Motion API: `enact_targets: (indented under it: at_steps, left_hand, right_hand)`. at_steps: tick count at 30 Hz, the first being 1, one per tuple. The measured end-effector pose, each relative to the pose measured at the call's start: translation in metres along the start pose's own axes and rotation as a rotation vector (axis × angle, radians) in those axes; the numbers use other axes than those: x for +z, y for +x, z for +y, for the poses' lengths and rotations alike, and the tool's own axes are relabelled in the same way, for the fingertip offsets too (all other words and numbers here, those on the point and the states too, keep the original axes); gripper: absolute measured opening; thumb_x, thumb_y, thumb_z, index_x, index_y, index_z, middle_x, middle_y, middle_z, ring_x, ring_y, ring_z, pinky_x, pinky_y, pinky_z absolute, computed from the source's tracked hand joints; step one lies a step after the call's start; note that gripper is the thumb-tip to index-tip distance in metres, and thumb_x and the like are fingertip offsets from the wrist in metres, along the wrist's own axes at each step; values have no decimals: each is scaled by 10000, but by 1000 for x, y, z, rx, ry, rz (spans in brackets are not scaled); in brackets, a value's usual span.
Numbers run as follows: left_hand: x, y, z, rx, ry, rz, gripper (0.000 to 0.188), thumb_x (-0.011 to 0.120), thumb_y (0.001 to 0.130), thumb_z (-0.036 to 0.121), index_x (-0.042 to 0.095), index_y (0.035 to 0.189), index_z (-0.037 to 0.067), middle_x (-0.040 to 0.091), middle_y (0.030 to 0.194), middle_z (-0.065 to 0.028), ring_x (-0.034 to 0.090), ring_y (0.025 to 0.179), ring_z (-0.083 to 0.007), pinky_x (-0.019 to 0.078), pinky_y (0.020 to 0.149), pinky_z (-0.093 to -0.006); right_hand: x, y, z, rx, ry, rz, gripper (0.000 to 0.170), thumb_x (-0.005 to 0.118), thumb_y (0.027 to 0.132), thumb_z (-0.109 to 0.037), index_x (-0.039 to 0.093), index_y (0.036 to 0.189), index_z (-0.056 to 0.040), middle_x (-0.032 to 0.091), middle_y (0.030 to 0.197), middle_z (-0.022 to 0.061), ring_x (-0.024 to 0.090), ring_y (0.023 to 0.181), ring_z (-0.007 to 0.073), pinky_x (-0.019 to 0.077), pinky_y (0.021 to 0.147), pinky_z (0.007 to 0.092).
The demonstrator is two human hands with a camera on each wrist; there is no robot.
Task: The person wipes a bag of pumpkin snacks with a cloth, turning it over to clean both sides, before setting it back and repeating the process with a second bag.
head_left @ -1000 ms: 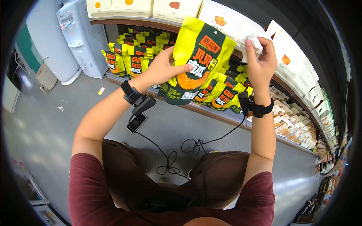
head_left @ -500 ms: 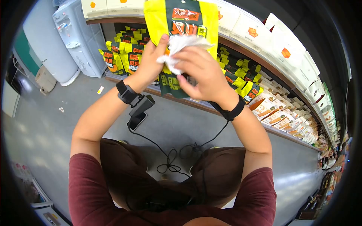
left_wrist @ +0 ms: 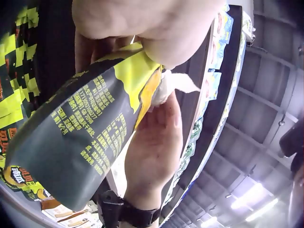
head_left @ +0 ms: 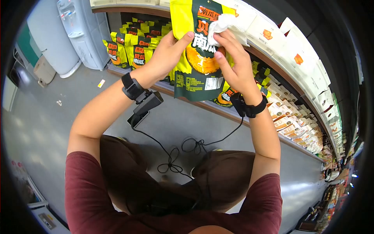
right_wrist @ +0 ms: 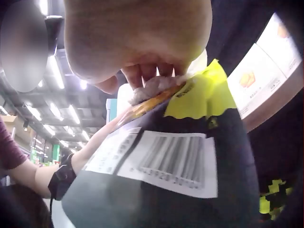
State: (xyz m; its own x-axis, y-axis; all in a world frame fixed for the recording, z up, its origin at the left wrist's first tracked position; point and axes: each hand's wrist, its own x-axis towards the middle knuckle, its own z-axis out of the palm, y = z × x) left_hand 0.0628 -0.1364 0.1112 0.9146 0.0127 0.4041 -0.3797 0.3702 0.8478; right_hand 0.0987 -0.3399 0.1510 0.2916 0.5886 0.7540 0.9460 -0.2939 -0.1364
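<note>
A yellow and dark green snack pouch (head_left: 200, 64) with a pumpkin picture is held up in front of the shelf. My left hand (head_left: 163, 56) grips its left edge, thumb across the front and the other fingers behind. In my right hand (head_left: 238, 66) is a crumpled white tissue (head_left: 219, 27), pressed by the fingers against the upper right of the pouch front. The right wrist view shows those fingertips bent down onto the tissue (right_wrist: 154, 90), above the barcode label (right_wrist: 171, 161). In the left wrist view, the printed lower part of the pouch (left_wrist: 71, 137) tilts toward the camera.
Similar pouches (head_left: 138, 56) stand in rows on the lower shelf behind. White boxes (head_left: 269, 33) line the shelf above, and pale packets (head_left: 294, 124) sit farther right. A water dispenser (head_left: 80, 37) stands at the left. A phone (head_left: 138, 118) and black cables (head_left: 169, 163) are below the hands.
The right hand came from beside the pouch onto its front with the tissue, then shifted up and right across it. The left hand keeps its grip; the pouch moved left and up, then slightly back right.
</note>
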Motion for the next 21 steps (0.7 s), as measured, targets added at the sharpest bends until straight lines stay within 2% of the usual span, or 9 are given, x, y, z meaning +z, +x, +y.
enact_targets:
  at_steps: [3,4,7,11,12,17,19,21]
  left_hand:
    - [-4,0,-9,13,50,3,390,528,1005,285,518,1238,-27,622,1176,-85,592,1036,-120,484,890,-277]
    - [-3,0,-13,26,56,33,388,505,1014,294,521,1241,-21,625,1168,-82,596,1028,-117,486,879,-273]
    - [-4,-2,-17,75,86,10,392,489,1020,312,531,1236,-12,630,1156,-76,595,1026,-113,486,873,-269]
    - [-1,-7,-15,30,266,4,420,474,1021,358,546,1208,-11,652,1070,-58,605,953,-95,490,828,-257]
    - [-1,-7,-16,29,273,1,421,533,994,355,539,1209,-7,656,1039,-59,610,922,-96,497,798,-262]
    - [-5,-1,-20,67,385,-83,444,654,917,280,515,1229,-3,655,1040,-72,623,922,-113,519,783,-277]
    - [-1,-4,-20,145,434,-145,498,722,856,227,500,1242,3,651,1047,-81,635,918,-127,533,778,-280]
    - [1,-6,-15,105,443,-173,529,741,836,231,497,1248,6,649,1055,-86,637,927,-135,532,784,-278]
  right_hand:
    - [6,1,-15,-131,6,-138,351,619,868,-158,612,1193,-26,550,1324,190,467,1296,354,358,1086,435]
    - [9,4,-23,-170,38,-128,349,618,858,-152,617,1185,-32,561,1313,173,482,1282,344,366,1081,434]
    - [10,5,-15,-172,24,-139,340,622,864,-170,622,1175,-31,568,1303,165,486,1277,345,377,1071,422]
    - [15,2,-2,-116,-68,-74,430,622,895,-249,565,1261,-31,553,1317,177,462,1297,353,385,1061,421]
    - [14,1,0,-119,-74,-94,475,609,908,-274,524,1307,-31,529,1340,194,440,1314,358,373,1068,425]
    - [12,0,-1,-83,-79,-84,493,585,925,-288,493,1330,-21,490,1382,202,406,1336,371,345,1087,429]
    - [10,-1,-7,-107,-28,1,488,579,930,-286,493,1328,-17,488,1382,205,406,1335,376,341,1090,433]
    - [7,1,-11,-109,-23,18,505,618,900,-279,505,1320,-23,489,1386,198,412,1327,383,347,1084,436]
